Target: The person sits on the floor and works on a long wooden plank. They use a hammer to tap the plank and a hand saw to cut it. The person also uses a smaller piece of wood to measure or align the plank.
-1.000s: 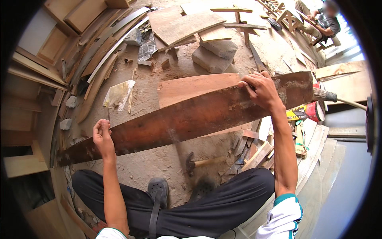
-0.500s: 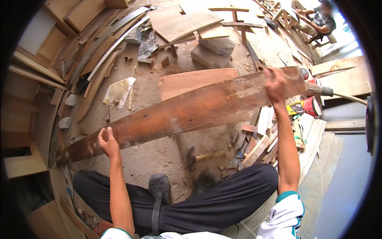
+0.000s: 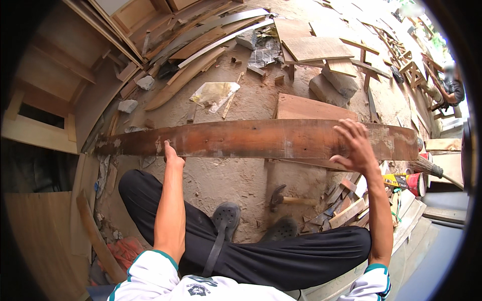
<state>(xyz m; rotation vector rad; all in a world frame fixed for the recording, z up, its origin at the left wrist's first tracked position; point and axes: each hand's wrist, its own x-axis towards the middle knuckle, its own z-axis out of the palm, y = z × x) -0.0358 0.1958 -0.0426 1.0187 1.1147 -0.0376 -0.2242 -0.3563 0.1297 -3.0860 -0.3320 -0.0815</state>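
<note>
I have the long brown plank crosswise over the dusty floor. My right grip is spread across its face; whether my left grip, at the near edge, pinches it, I can't tell remotely. Offcuts heap rightward; wooden cabinets stand left.

Your white shirt has teal-edged sleeves and a chest print. Your trousers are black, your perforated clogs grey.

Reddish-brown plank with pale blotches, black trousers, teal-trimmed white shirt
</note>
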